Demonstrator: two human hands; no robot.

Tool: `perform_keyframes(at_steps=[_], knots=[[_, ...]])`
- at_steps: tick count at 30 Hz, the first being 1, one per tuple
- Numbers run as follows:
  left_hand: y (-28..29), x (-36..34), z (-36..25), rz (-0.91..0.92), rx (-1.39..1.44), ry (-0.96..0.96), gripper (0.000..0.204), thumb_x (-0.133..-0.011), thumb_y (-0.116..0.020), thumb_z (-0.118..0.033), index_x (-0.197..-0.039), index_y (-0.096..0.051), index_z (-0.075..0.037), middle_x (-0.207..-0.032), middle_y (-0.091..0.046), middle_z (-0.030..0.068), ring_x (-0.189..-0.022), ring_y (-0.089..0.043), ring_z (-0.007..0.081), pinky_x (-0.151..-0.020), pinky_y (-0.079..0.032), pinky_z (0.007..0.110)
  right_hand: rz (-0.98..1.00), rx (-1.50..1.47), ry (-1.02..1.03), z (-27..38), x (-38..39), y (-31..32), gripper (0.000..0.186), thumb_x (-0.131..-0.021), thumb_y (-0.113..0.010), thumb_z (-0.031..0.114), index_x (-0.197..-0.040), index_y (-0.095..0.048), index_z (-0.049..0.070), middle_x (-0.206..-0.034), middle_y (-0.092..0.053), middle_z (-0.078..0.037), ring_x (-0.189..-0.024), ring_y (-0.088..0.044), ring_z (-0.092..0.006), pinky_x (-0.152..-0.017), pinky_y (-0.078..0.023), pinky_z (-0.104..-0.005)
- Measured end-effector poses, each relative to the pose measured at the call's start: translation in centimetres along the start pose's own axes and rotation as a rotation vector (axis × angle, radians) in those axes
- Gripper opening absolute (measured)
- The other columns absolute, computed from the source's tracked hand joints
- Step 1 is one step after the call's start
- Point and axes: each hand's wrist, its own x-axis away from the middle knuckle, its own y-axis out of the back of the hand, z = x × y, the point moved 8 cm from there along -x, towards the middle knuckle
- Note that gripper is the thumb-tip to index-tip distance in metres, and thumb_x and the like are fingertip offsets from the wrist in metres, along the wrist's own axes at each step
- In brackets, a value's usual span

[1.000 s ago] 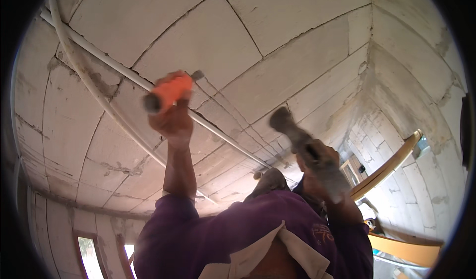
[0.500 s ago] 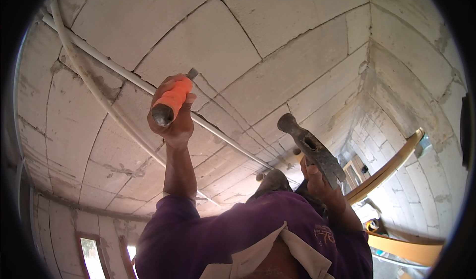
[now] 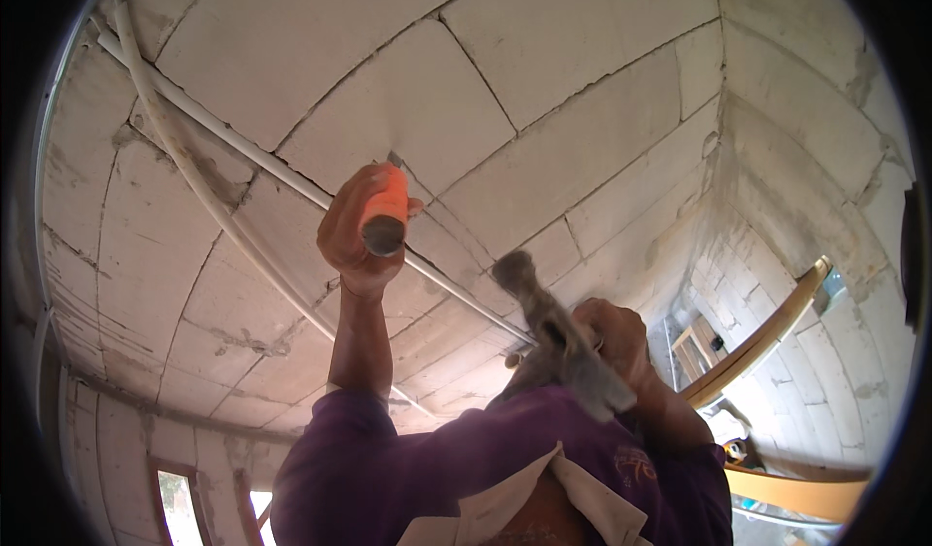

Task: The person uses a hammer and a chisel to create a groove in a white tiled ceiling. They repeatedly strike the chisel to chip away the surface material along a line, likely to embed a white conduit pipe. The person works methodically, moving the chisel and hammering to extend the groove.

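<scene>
My left hand (image 3: 351, 240) is wrapped round the orange grip of a chisel (image 3: 386, 197); its metal end cap faces the camera and its blade tip reaches the pale block surface (image 3: 582, 80), where scored lines run down to the right. My right hand (image 3: 612, 337), lower and to the right, grips a hammer (image 3: 558, 337). The dark head is blurred and stands a little apart from the chisel's end; most of the handle is hidden.
White pipes (image 3: 223, 129) cross the blocks diagonally on the left. Narrow window openings (image 3: 177, 507) show at lower left. At the right are a long wooden board (image 3: 757, 332), a yellowish curved piece (image 3: 796, 488), a wooden frame (image 3: 694, 352) and some small items, unclear.
My left hand with the chisel has shifted a little right and down. The hammer head has swung left and down, closer to the chisel.
</scene>
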Motion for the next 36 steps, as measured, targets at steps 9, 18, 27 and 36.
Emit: perform_keyframes(at_steps=[9,18,27,36], knots=[[-0.4,-0.5,0.0,-0.059,-0.010,0.070,0.032,-0.079,-0.076,-0.017,-0.102,-0.063,0.003,-0.095,-0.067,0.0162,-0.075,-0.068,0.0228,-0.062,-0.057,0.031,0.147,-0.007,-0.078,0.4,-4.7,-4.4,0.032,-0.074,-0.070,0.037,-0.078,-0.057,0.007,-0.075,-0.060,-0.013,-0.073,-0.059,-0.0364,-0.062,-0.045,-0.0441],[0.1,-1.2,-0.9,-0.080,-0.106,0.059,0.027,-0.065,-0.073,0.000,-0.091,-0.066,0.000,-0.091,-0.067,0.0136,-0.079,-0.067,0.0280,-0.066,-0.056,0.033,0.138,0.045,-0.099,-0.1,-4.5,-4.6,0.024,-0.081,-0.059,0.028,-0.086,-0.061,0.005,-0.081,-0.062,-0.014,-0.072,-0.061,-0.0293,-0.061,-0.047,-0.0392],[-0.1,0.4,-1.9,-0.186,-0.299,0.158,0.031,-0.066,-0.071,0.000,-0.095,-0.067,-0.012,-0.098,-0.068,0.0010,-0.095,-0.058,0.0213,-0.079,-0.037,0.036,-0.125,-0.158,0.085,-1.2,-2.3,-3.6,0.057,-0.096,-0.034,0.057,-0.081,-0.046,0.004,-0.072,-0.051,-0.009,-0.055,-0.048,-0.0168,-0.046,-0.039,-0.0287],[-0.3,2.3,-1.1,-0.221,-0.288,0.251,0.034,-0.067,-0.072,-0.003,-0.097,-0.067,-0.016,-0.103,-0.068,-0.0006,-0.095,-0.057,0.0206,-0.079,-0.035,0.036,0.053,0.290,-0.045,0.9,-1.9,-5.6,0.024,-0.094,-0.046,0.021,-0.075,-0.047,0.006,-0.068,-0.050,-0.008,-0.059,-0.049,-0.0219,-0.054,-0.040,-0.0343]])
